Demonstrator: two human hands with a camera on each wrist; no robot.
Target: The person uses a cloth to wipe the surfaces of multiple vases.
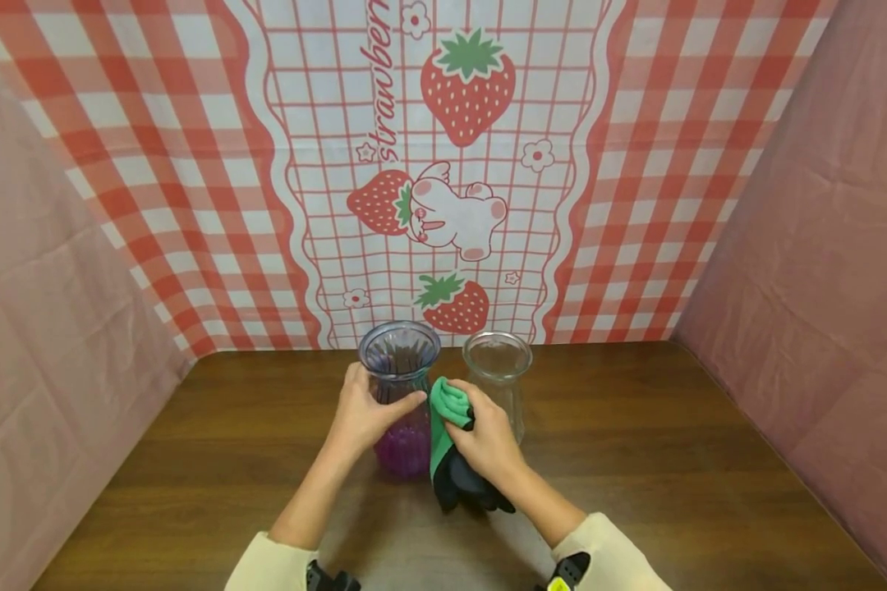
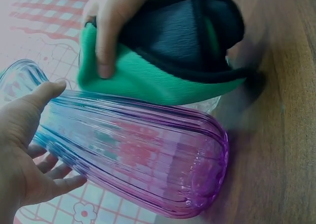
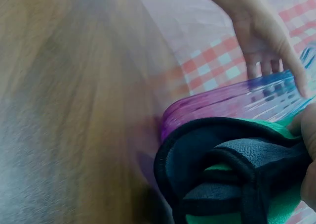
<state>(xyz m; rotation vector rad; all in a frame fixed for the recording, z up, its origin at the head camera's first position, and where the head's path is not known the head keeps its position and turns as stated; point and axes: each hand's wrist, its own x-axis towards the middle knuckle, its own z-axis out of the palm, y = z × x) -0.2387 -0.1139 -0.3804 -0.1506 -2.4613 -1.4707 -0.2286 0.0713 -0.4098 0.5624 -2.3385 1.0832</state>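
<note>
Behind everything, a red-and-white checked backdrop [image 1: 658, 123]; to both sides, pink drapes [image 1: 820, 246]. Below, a brown wood-grain tabletop [image 1: 636, 460], by all appearances the site of a wiping step — early or late in the wiping, impossible to tell.

Upright on the tabletop, a little left of centre, a tall tinted vase [image 2: 133, 145] of ribbed glass, bluish at the flared rim, purple toward the base. No contents to be made out through the ribs; purple most likely in the glass itself rather than a liquid. To the right and apart, also upright, a clear vase [image 1: 506, 390], partly hidden behind the right hand [image 1: 488, 435]; nothing distinguishable inside, lower part too covered to judge.

Between the two, a green cloth [image 2: 168, 83] with dark grey reverse and black edging, folded over, lower end drooping near the tabletop; touching the tinted glass or just beside it, hard to be sure. Bunched and pinched at the top between thumb and fingers of the right hand.

Around the tinted vase, below the rim, the left hand [image 1: 362, 414] — thumb on one side, fingers slightly spread and curved round the other. For the next move, probably a need for steady support there and flat contact of cloth on ribs.
</note>
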